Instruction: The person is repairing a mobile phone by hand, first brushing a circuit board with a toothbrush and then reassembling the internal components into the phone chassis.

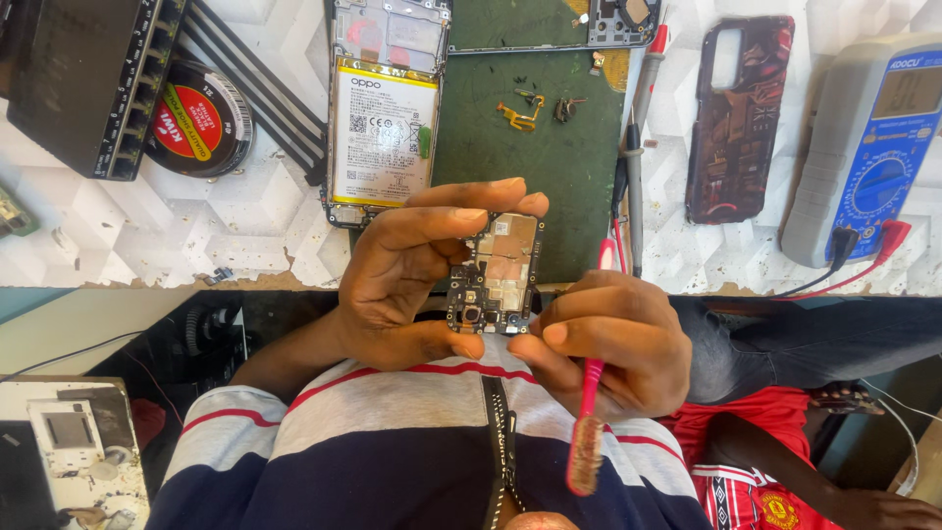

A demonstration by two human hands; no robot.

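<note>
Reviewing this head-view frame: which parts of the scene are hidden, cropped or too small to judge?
- Circuit board: left edge hidden by the left hand fingers.
- Pink toothbrush: mid-handle buried in the right hand.
- Opened phone: top cut by the frame edge.
- Loose screws and small parts on the green mat: too small to identify.
- Multimeter: right side cropped.

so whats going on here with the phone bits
A person holds a small phone circuit board up in the left hand, pinched between thumb and fingers. The right hand grips a pink toothbrush, bristles pointing away from the board. On the green mat behind lie an opened phone with its battery exposed and a few loose small parts.
</note>
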